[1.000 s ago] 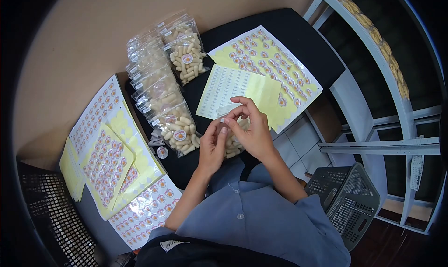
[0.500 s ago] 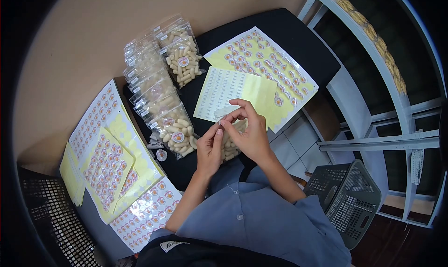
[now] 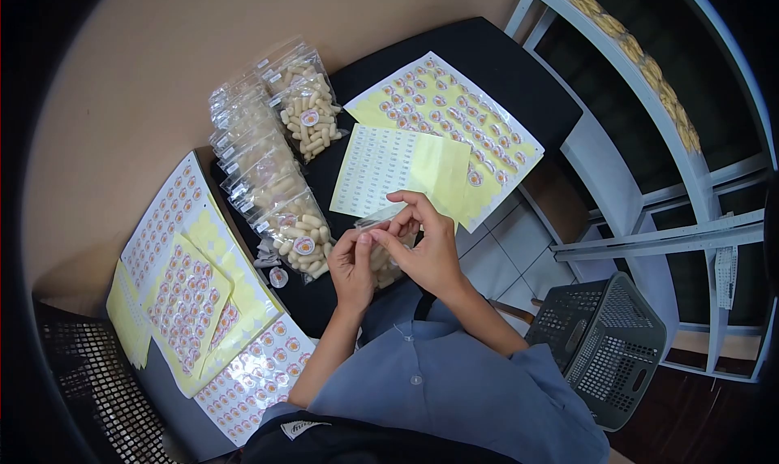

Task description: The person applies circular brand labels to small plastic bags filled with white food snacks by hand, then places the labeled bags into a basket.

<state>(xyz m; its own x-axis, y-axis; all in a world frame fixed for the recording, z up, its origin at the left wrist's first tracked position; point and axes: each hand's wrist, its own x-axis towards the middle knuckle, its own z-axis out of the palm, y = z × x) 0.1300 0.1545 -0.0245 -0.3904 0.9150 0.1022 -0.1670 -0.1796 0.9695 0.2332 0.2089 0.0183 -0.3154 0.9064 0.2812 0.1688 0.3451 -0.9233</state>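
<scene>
My left hand and my right hand meet at the top edge of a clear plastic bag holding pale capsules, which hangs in front of my body. Both hands pinch this edge, and my right index finger is curled above it. Just beyond my hands lies a yellow sheet of small printed labels. It overlaps a larger sheet of round stickers. To the left, a row of filled capsule bags overlaps on the black surface, the nearest with a round sticker on it.
Round-sticker sheets are stacked at the left, beside a dark mesh basket. One loose round sticker lies near the bags. A grey-green plastic basket stands at the right, below white shelving.
My hands have shifted slightly left and down, still together at the bag's top edge. The view has moved a little, and more of the bag's clear top shows.
</scene>
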